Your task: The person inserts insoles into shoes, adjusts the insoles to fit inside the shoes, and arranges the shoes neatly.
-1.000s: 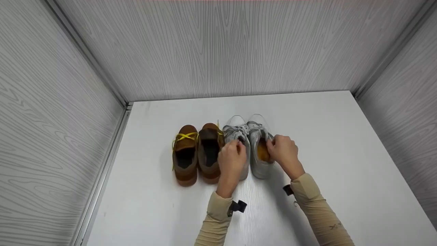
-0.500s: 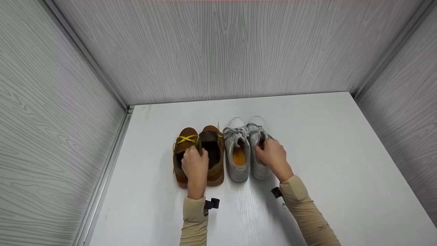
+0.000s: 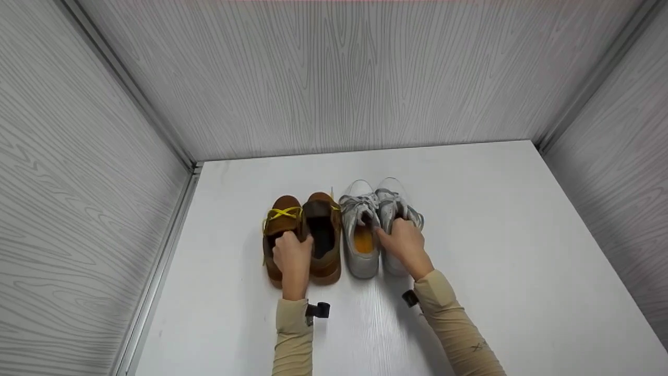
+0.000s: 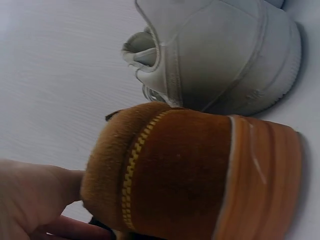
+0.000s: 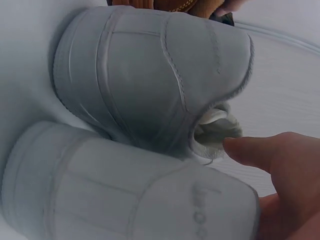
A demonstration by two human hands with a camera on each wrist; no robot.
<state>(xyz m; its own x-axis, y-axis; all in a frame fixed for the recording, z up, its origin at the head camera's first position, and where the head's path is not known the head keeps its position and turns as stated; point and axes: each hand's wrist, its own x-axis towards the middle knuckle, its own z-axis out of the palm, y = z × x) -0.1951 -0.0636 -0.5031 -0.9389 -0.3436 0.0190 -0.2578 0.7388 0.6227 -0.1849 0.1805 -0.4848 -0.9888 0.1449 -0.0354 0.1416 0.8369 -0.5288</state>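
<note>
Two brown suede lace-up shoes (image 3: 324,266) with yellow laces stand side by side, toes pointing away. My left hand (image 3: 293,256) grips their adjoining sides, fingers in the left shoe and thumb at the right one's opening. In the left wrist view, a brown heel (image 4: 175,165) partly hides that thumb. To their right stand two white sneakers (image 3: 362,263) with grey laces. My right hand (image 3: 404,241) straddles their adjoining sides, fingers inside the right sneaker and thumb at the left one's rim. The right wrist view shows the thumb (image 5: 250,152) over the left sneaker's opening.
All the shoes stand in a row on a white tabletop (image 3: 501,230). Grey wood-grain panels (image 3: 344,78) rise behind and at both sides. A metal rail (image 3: 156,271) runs along the left edge.
My left hand has left the left white sneaker and moved left onto the brown shoes. My right hand has shifted left from the right sneaker's outer side to between the sneakers.
</note>
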